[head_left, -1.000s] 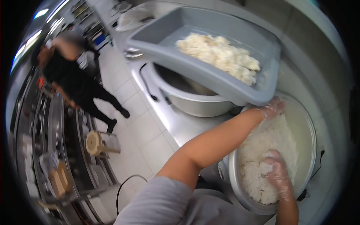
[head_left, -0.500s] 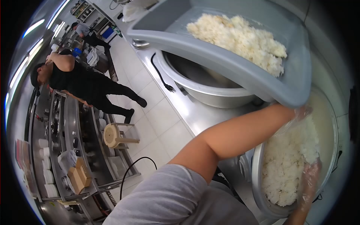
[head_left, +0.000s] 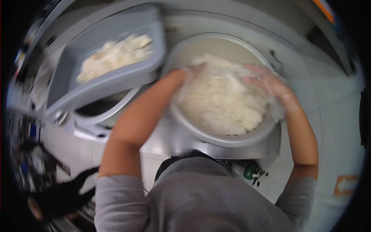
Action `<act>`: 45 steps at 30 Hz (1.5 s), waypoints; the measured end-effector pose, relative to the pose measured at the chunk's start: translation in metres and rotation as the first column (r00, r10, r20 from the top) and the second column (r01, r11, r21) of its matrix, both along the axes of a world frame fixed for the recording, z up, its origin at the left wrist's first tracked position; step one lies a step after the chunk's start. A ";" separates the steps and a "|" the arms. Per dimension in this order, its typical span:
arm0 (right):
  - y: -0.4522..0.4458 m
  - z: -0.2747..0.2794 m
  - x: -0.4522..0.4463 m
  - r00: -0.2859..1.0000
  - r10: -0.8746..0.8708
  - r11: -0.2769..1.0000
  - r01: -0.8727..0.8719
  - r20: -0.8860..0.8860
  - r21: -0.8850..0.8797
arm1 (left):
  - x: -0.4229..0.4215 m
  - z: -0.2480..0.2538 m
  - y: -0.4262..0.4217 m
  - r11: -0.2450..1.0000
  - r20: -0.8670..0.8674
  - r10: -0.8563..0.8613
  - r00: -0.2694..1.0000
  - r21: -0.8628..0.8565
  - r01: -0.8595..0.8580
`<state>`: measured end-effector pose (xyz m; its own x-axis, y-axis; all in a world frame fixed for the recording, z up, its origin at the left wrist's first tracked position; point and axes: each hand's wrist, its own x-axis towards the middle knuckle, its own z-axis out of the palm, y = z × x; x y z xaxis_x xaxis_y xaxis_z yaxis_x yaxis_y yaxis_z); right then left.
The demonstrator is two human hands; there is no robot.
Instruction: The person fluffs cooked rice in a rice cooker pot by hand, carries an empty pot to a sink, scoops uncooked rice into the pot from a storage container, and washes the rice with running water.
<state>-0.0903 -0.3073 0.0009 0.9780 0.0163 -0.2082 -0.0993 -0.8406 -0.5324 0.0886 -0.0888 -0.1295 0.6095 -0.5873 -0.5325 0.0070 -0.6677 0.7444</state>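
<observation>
Desk (head_left: 154, 146) of shiny steel runs across my head view, carrying the pots. Grey tub (head_left: 112, 87) sits on my left, overlapping the mouth of an open metal pot (head_left: 110, 120), whose inside looks dark. Directly ahead I have a second, round pot (head_left: 232, 143), and the big mound of white rice (head_left: 220, 102) lies inside it, nearly reaching the near rim. A smaller heap of rice (head_left: 116, 58) lies in the tub. Both hands wear clear plastic gloves. I see the right hand (head_left: 268, 81) over the rice's right side, its fingers loosely spread; the left hand (head_left: 195, 71) is at the far left edge of the mound, too blurred for me to tell whether it grips any.
</observation>
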 end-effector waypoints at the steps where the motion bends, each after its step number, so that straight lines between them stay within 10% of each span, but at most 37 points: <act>1: -0.014 0.003 -0.010 0.981 -0.137 0.991 0.137 -0.138 -0.009 | -0.026 0.040 0.008 0.971 0.091 -0.141 0.986 0.206 0.120; 3: -0.029 -0.017 -0.023 0.841 -0.347 0.930 0.366 -0.415 -0.034 | -0.026 0.020 0.012 0.973 0.300 -0.199 0.933 0.171 0.153; 9: -0.006 -0.080 -0.018 0.899 -0.344 0.938 0.339 -0.270 -0.066 | -0.042 0.008 0.010 0.984 0.104 -0.166 0.981 0.087 0.157; 16: 0.080 -0.107 0.042 0.865 -0.464 0.739 0.496 -0.189 0.456 | -0.038 0.009 -0.020 0.965 -0.227 0.089 0.970 -0.220 -0.141; 23: 0.072 -0.139 0.083 0.947 -0.305 0.875 0.322 -0.104 0.362 | -0.016 -0.017 -0.013 0.961 -0.216 0.119 0.969 -0.220 -0.167; 26: 0.058 -0.149 0.097 0.962 -0.263 0.945 0.272 -0.075 0.180 | -0.003 -0.027 -0.020 0.979 -0.010 0.155 0.988 -0.134 -0.155; 27: 0.055 -0.135 0.091 0.983 -0.178 0.975 0.183 -0.047 0.128 | 0.002 -0.020 -0.023 0.989 0.330 -0.149 0.932 0.054 0.139; 29: 0.048 -0.100 0.079 0.996 -0.085 0.996 0.086 -0.010 0.020 | 0.009 -0.008 -0.025 0.835 0.663 -0.549 0.508 0.416 0.359; 31: 0.042 -0.089 0.081 0.990 -0.139 0.986 0.140 0.015 -0.088 | 0.011 -0.015 -0.022 0.880 0.838 -0.462 0.291 0.392 0.270; 36: 0.043 -0.052 0.081 0.975 -0.222 0.919 0.200 -0.028 -0.340 | 0.039 -0.021 -0.020 0.989 0.695 -0.146 0.704 0.076 0.129; 38: 0.022 -0.054 0.094 0.996 0.078 0.874 -0.083 -0.032 -0.478 | 0.043 -0.027 -0.021 0.999 0.604 -0.032 0.797 0.028 0.019; 42: 0.028 -0.044 0.088 0.992 -0.062 0.968 0.087 0.109 -0.234 | -0.008 0.051 -0.002 0.993 0.367 0.080 0.927 0.051 -0.106; 45: 0.044 -0.001 0.074 0.904 -0.315 0.944 0.331 -0.289 0.007 | -0.014 0.044 -0.002 0.989 0.542 -0.088 0.835 0.151 0.007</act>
